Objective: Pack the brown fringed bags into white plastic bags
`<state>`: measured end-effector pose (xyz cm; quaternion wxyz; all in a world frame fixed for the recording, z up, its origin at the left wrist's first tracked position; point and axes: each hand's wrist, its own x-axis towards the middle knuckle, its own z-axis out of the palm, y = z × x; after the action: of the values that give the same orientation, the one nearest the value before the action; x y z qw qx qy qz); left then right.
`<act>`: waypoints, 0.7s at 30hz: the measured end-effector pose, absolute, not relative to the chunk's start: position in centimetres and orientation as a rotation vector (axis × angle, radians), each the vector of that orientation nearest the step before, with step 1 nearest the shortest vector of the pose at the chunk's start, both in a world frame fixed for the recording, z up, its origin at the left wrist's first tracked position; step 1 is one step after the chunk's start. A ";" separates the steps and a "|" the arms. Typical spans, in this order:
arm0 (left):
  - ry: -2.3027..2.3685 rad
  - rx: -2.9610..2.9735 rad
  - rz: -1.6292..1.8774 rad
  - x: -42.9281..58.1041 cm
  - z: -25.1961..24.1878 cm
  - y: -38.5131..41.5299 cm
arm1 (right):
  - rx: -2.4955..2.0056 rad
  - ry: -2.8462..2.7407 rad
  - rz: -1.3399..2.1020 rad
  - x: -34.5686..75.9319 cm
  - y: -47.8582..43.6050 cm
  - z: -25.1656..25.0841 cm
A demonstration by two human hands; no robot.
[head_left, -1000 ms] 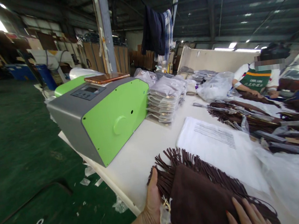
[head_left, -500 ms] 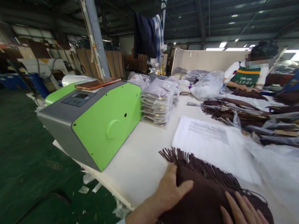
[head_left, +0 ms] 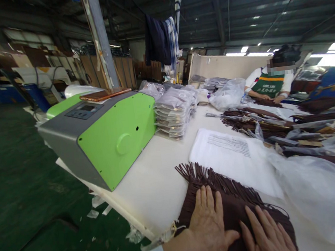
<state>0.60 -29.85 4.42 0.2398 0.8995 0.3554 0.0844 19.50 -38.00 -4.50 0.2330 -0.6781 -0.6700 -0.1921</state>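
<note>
A folded dark brown scarf (head_left: 229, 207) with a fringe along its far edge lies on the white table at the bottom of the view. Flat on its left half rests my left hand (head_left: 207, 225), fingers stretched out and thumb pointing right. My right hand (head_left: 267, 233) presses on the right part of the scarf, its fingers extended; the wrist is out of view. Neither hand grasps anything. By my left wrist, a string with a small tag (head_left: 175, 226) pokes out from the scarf's left side.
A green and grey machine (head_left: 121, 141) stands at the left table edge. Behind it is a stack of bagged goods (head_left: 173, 112). White printed plastic bags (head_left: 219, 152) lie beyond the scarf. More brown scarves (head_left: 252, 122) are piled at right, where a co-worker (head_left: 268, 83) handles brown fabric.
My left hand has moved from gripping the scarf's left edge onto its top, fingers now flat and pointing away. My right hand stays on the right part. The view shifted slightly.
</note>
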 end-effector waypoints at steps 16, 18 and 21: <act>0.490 2.668 0.404 1.2 4.0 -30.5 | -1.630 -2.103 -0.919 19.1 -37.9 -1.8; 0.425 2.613 0.539 0.8 4.5 -30.0 | -1.655 -2.033 -0.750 19.1 -38.2 -1.0; 0.745 2.186 0.886 -0.8 5.3 -27.7 | -1.876 -1.663 -0.291 19.7 -39.2 1.2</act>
<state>-0.84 -27.71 5.29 0.3278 0.8349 0.2847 0.3382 19.71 -39.18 1.16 0.3041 -0.7081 -0.6277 -0.1100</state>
